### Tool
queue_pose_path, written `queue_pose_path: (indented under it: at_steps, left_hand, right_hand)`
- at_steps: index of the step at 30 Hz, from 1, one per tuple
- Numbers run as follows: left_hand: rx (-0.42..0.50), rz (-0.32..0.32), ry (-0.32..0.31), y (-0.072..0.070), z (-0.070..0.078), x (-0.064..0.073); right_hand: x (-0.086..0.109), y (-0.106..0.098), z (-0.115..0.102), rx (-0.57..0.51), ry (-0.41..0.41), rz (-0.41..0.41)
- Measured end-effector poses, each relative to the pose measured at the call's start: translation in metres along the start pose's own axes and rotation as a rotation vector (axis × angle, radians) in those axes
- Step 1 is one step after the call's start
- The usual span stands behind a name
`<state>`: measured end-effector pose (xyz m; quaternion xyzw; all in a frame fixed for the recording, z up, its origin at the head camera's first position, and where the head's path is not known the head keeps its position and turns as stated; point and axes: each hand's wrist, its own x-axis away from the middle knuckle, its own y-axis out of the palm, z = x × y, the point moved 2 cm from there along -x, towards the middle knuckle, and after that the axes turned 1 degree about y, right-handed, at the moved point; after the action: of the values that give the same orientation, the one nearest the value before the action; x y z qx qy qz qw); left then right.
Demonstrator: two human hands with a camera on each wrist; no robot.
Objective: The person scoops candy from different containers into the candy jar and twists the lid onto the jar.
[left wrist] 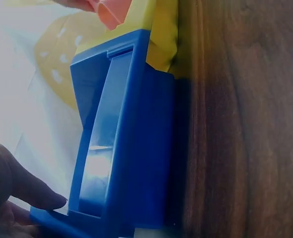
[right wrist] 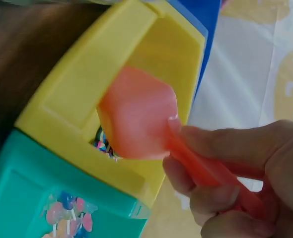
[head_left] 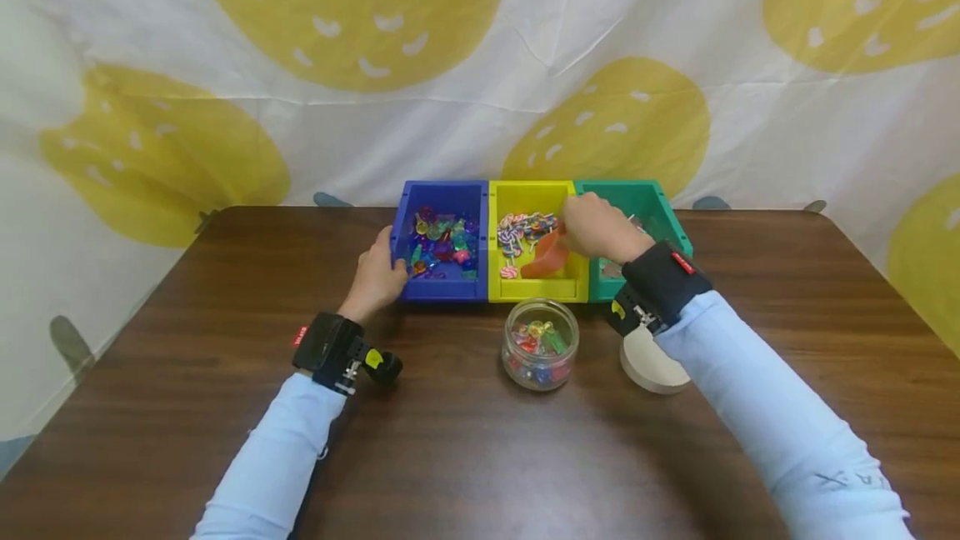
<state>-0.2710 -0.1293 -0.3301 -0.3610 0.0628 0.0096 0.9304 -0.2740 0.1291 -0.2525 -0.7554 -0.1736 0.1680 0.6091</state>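
Note:
My right hand [head_left: 603,226] grips the handle of an orange scoop [right wrist: 139,114], whose bowl is down in the yellow bin [head_left: 538,290]. Small lollipop-shaped charms [head_left: 517,232] with swirl patterns lie beside the scoop. With thumb over the rim, my left hand [head_left: 375,277] holds the left wall of the blue bin [left wrist: 151,148]. Colourful translucent charms [head_left: 450,248] are spread inside that bin. In front of the yellow bin stands a glass jar [head_left: 540,369], partly filled with bright translucent pieces [head_left: 542,340].
A green bin [head_left: 667,215] adjoins the yellow one on the right and holds small lollipop charms [right wrist: 69,215]. Right of the jar, a round white lid [head_left: 652,363] lies on the wooden table [head_left: 450,457], partly under my right forearm. Behind hangs a patterned cloth [head_left: 420,132].

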Motion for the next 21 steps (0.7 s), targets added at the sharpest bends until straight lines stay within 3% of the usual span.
queue_pose_path:
  at_steps: [6,14,16,21]
  left_hand:
    - [-0.008,-0.021,-0.013,0.0,-0.002,-0.001]
    - [-0.009,-0.058,-0.029,-0.003,-0.003,-0.001]
    - [-0.019,-0.071,-0.038,-0.003,-0.003,-0.001]
    - [-0.043,-0.087,-0.046,-0.004,-0.002,-0.002]
  right_hand:
    - [-0.017,-0.003,-0.014,0.04,0.007,-0.119]
    - [-0.031,0.01,-0.026,0.053,0.114,-0.15]
    - [-0.033,0.015,-0.023,0.022,0.153,-0.182]
    - [-0.041,0.025,-0.006,-0.187,0.276,-0.303]
